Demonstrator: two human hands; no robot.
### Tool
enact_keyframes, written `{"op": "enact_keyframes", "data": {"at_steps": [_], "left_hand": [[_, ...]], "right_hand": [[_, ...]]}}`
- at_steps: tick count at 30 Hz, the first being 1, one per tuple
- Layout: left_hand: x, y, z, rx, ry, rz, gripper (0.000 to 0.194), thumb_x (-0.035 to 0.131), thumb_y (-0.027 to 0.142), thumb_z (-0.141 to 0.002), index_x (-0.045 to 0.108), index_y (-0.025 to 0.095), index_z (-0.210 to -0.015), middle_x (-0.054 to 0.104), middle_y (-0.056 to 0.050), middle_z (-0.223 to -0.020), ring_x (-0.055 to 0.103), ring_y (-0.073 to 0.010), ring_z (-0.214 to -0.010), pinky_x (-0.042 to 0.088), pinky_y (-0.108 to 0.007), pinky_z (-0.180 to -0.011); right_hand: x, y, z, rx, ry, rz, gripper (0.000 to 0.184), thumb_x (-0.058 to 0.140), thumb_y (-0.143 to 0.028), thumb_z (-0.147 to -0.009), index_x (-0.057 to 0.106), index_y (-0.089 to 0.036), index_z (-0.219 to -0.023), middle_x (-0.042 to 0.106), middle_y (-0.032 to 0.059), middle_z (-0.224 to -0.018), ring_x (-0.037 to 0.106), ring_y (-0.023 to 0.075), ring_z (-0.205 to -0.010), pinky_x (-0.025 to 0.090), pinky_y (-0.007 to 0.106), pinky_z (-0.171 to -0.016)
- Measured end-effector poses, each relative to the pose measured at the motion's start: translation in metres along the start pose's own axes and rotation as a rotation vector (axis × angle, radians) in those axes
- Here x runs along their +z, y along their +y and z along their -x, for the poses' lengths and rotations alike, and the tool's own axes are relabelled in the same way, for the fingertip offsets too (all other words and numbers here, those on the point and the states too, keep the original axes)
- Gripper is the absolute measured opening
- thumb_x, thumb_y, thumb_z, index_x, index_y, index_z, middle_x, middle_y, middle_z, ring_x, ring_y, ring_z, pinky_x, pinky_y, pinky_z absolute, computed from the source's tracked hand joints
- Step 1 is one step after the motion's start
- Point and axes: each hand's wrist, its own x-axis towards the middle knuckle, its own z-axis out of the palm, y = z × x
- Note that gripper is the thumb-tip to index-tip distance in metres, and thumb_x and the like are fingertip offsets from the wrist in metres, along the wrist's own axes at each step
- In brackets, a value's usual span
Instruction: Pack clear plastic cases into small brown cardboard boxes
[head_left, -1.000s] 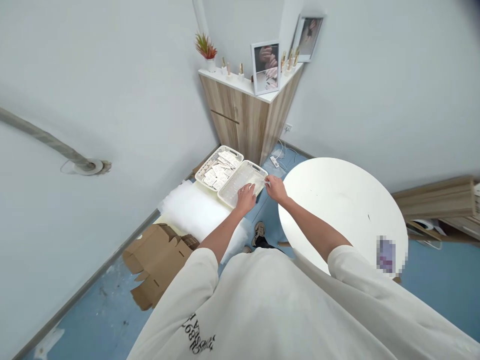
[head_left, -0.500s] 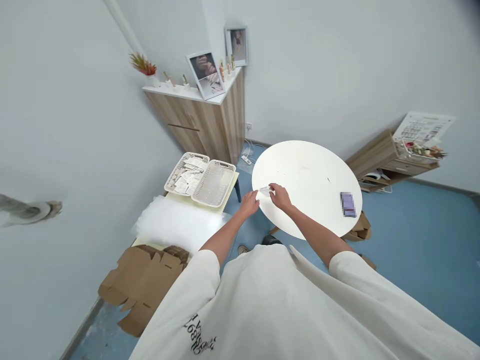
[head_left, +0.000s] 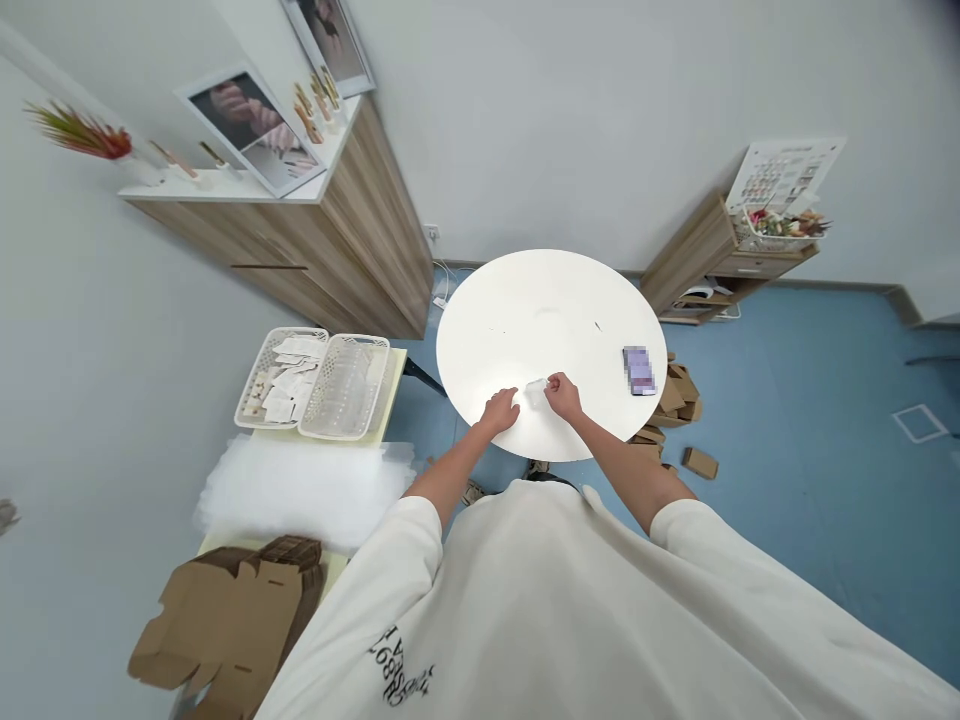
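Observation:
A small, translucent whitish piece, perhaps a plastic packet, is pinched at its right end by my right hand, over the near part of the round white table. My left hand is just left of it, at the table's near edge. Its thumb stands a little apart from its fingers, and a small gap separates it from the packet. What exactly the packet contains is too small to make out. A purple, pixelated object lies on the table's right side.
Left stand two white baskets, one with white packets. Below lie a stack of clear plastic sheets and flat cardboard boxes. A wooden cabinet is at back left, a low shelf at right. Cardboard sits beside the table.
My view has swung left and closer to the table. The packet, between both hands before, now sits in my right hand, with my left hand apart from it.

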Motion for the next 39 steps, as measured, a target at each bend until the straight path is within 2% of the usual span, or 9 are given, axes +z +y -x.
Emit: {"op": "enact_keyframes", "data": {"at_steps": [4,7,12,17,24,29,33,37,39], "left_hand": [[0.031,0.026,-0.015,-0.038,-0.079,0.001,0.054,0.043,0.032,-0.097,0.043,0.021,-0.149,0.048,-0.011,-0.154,0.049,-0.0286,-0.138,0.043,-0.043,-0.109],[0.045,0.035,-0.02,-0.08,-0.099,0.012,0.053,0.042,0.032,-0.097,0.043,0.022,-0.149,0.048,-0.01,-0.154,0.049,-0.0282,-0.138,0.044,-0.043,-0.108],[0.054,0.041,-0.029,-0.148,-0.121,0.062,0.052,0.044,0.031,-0.097,0.044,0.022,-0.149,0.047,-0.011,-0.154,0.047,-0.0292,-0.139,0.041,-0.043,-0.111],[0.059,0.052,-0.044,-0.128,-0.121,0.142,0.05,0.044,0.027,-0.097,0.047,0.02,-0.146,0.047,-0.012,-0.153,0.046,-0.0303,-0.139,0.039,-0.044,-0.113],[0.072,0.074,-0.07,0.016,-0.071,0.179,0.049,0.044,0.013,-0.092,0.051,0.018,-0.141,0.05,-0.013,-0.15,0.046,-0.0296,-0.139,0.038,-0.045,-0.114],[0.077,0.076,-0.078,-0.002,-0.107,0.229,0.057,0.051,0.013,-0.089,0.045,0.015,-0.145,0.042,-0.017,-0.156,0.038,-0.0332,-0.146,0.034,-0.049,-0.118],[0.074,0.071,-0.076,-0.01,-0.093,0.324,0.064,0.057,0.014,-0.085,0.042,0.015,-0.147,0.04,-0.018,-0.156,0.037,-0.0326,-0.146,0.033,-0.046,-0.119],[0.065,0.067,-0.076,-0.022,-0.052,0.477,0.067,0.06,0.018,-0.086,0.04,0.019,-0.149,0.045,-0.015,-0.153,0.043,-0.0308,-0.142,0.038,-0.044,-0.116],[0.06,0.063,-0.077,-0.056,-0.038,0.548,0.07,0.061,0.019,-0.087,0.036,0.02,-0.152,0.049,-0.014,-0.151,0.047,-0.0297,-0.139,0.041,-0.043,-0.113]], "right_hand": [[-0.014,0.043,-0.024,0.073,-0.014,0.016,0.031,0.05,-0.023,-0.081,0.058,-0.023,-0.111,0.072,0.004,-0.103,0.068,0.0179,-0.092,0.054,0.03,-0.081],[-0.018,0.063,-0.04,0.107,-0.044,-0.003,0.031,0.052,-0.024,-0.081,0.059,-0.022,-0.112,0.072,0.0044,-0.103,0.068,0.0181,-0.094,0.054,0.03,-0.083],[-0.019,0.08,-0.054,0.189,-0.081,-0.115,0.031,0.055,-0.019,-0.079,0.061,-0.022,-0.11,0.071,0.0058,-0.108,0.068,0.0185,-0.094,0.053,0.031,-0.088],[-0.022,0.091,-0.051,0.195,-0.086,-0.143,0.035,0.054,-0.014,-0.079,0.063,-0.021,-0.112,0.069,0.0077,-0.117,0.066,0.019,-0.104,0.05,0.032,-0.098],[-0.029,0.097,-0.037,0.239,-0.144,-0.195,0.05,0.051,-0.011,-0.077,0.06,-0.021,-0.126,0.069,0.007,-0.121,0.064,0.0192,-0.112,0.048,0.034,-0.103],[-0.028,0.095,-0.035,0.316,-0.218,-0.28,0.061,0.054,-0.015,-0.078,0.053,-0.021,-0.138,0.067,0.0084,-0.127,0.065,0.02,-0.112,0.052,0.033,-0.096],[-0.027,0.089,-0.035,0.392,-0.218,-0.389,0.054,0.059,-0.023,-0.08,0.057,-0.019,-0.133,0.069,0.0095,-0.122,0.066,0.0204,-0.104,0.055,0.032,-0.089],[-0.025,0.076,-0.034,0.332,-0.268,-0.525,0.041,0.062,-0.022,-0.077,0.065,-0.019,-0.118,0.073,0.0066,-0.108,0.067,0.019,-0.099,0.055,0.031,-0.086],[-0.022,0.067,-0.034,0.304,-0.294,-0.586,0.038,0.063,-0.02,-0.077,0.067,-0.02,-0.115,0.073,0.006,-0.107,0.068,0.0183,-0.098,0.055,0.03,-0.085]]}}
